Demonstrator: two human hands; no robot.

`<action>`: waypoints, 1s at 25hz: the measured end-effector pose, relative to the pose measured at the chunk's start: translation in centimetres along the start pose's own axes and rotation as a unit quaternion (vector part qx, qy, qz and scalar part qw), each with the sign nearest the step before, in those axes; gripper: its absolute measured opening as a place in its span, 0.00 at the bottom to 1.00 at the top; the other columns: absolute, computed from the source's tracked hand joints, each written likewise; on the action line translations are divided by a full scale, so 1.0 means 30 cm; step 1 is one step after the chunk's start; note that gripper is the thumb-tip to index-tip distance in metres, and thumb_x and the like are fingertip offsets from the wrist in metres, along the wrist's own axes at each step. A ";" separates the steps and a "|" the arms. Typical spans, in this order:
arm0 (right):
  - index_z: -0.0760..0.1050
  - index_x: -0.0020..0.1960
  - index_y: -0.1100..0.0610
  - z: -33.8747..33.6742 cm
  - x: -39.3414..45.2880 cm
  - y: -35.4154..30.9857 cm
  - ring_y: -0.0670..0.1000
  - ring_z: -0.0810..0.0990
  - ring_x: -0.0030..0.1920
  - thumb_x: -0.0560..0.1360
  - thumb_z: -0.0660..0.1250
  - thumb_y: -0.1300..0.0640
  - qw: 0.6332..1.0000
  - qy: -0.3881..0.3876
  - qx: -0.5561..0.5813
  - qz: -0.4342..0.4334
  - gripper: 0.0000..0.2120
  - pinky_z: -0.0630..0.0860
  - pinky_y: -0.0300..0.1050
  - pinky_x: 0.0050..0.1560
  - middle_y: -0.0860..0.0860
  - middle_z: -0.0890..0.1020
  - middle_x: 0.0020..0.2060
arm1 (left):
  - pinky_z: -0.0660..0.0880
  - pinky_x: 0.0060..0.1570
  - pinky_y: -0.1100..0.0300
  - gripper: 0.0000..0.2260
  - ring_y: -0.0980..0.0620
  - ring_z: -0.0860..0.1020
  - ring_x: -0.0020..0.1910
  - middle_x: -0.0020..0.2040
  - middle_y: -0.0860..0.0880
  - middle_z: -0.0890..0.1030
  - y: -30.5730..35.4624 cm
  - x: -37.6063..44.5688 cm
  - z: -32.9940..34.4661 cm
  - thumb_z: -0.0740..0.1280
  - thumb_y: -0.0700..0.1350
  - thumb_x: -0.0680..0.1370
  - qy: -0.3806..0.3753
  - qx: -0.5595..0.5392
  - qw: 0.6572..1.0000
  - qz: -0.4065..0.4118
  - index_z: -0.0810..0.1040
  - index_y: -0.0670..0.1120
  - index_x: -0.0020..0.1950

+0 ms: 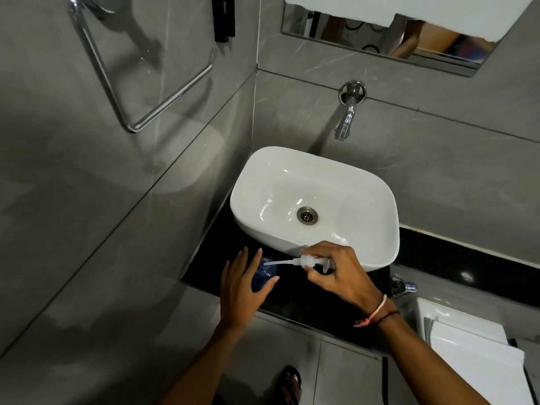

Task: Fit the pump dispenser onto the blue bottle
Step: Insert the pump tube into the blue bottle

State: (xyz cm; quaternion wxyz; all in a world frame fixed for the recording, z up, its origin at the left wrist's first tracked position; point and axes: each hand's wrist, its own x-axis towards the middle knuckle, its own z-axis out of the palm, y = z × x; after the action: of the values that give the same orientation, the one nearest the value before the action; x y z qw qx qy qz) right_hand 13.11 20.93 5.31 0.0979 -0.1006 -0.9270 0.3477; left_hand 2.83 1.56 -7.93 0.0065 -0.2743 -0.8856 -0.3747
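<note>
Beside the white ceramic basin [365, 182], on the black table [306, 305], left hand [240, 290] cups the translucent blue plastic bottle [264, 274], steadying it. Right hand [340, 274] fingers pinch the clear pump dispenser [304, 262], tube tip at the mouth, aligning entry.

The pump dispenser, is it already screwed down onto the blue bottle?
No, the right hand holds the pump dispenser nearly sideways, only its tube tip at the blue bottle.

No legible txt, labels, brands or nos. anywhere, incl. on the blue bottle [264, 273].
</note>
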 end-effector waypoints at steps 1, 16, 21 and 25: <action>0.83 0.54 0.48 -0.002 0.020 -0.021 0.36 0.82 0.47 0.70 0.75 0.61 1.000 -0.010 -0.005 -0.007 0.15 0.75 0.26 0.46 0.38 0.84 0.44 | 0.66 0.71 0.38 0.33 0.40 0.71 0.72 0.73 0.39 0.73 -0.001 0.002 0.001 0.71 0.63 0.72 -0.002 -0.002 1.000 -0.001 0.72 0.50 0.74; 0.78 0.52 0.61 0.211 0.227 -0.131 0.58 0.79 0.54 0.76 0.67 0.63 0.934 -0.251 -0.237 -0.095 0.05 0.79 0.55 0.51 0.57 0.81 0.50 | 0.68 0.68 0.36 0.35 0.42 0.73 0.71 0.72 0.41 0.75 -0.032 0.014 0.005 0.64 0.70 0.70 0.012 0.042 0.999 0.001 0.79 0.46 0.66; 0.78 0.56 0.55 0.229 0.206 -0.093 0.56 0.81 0.55 0.73 0.71 0.36 0.957 -0.172 -0.232 -0.022 0.24 0.80 0.51 0.49 0.53 0.83 0.54 | 0.69 0.68 0.36 0.35 0.42 0.73 0.71 0.71 0.42 0.76 -0.023 0.000 -0.001 0.65 0.67 0.70 0.006 0.062 0.998 -0.002 0.74 0.49 0.72; 0.79 0.63 0.51 0.219 0.151 -0.033 0.52 0.81 0.56 0.72 0.77 0.54 0.987 -0.158 -0.008 0.005 0.20 0.80 0.53 0.58 0.53 0.83 0.56 | 0.69 0.67 0.38 0.34 0.43 0.74 0.70 0.70 0.42 0.77 -0.021 0.005 -0.003 0.67 0.66 0.70 -0.002 0.062 0.998 -0.012 0.74 0.51 0.72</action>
State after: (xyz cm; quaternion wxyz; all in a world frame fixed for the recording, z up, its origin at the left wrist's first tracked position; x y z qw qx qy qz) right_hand 6.99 17.25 1.62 -0.0525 -0.0498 -0.9332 0.3519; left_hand 2.37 1.22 -8.25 0.0171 -0.2639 -0.9101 -0.3189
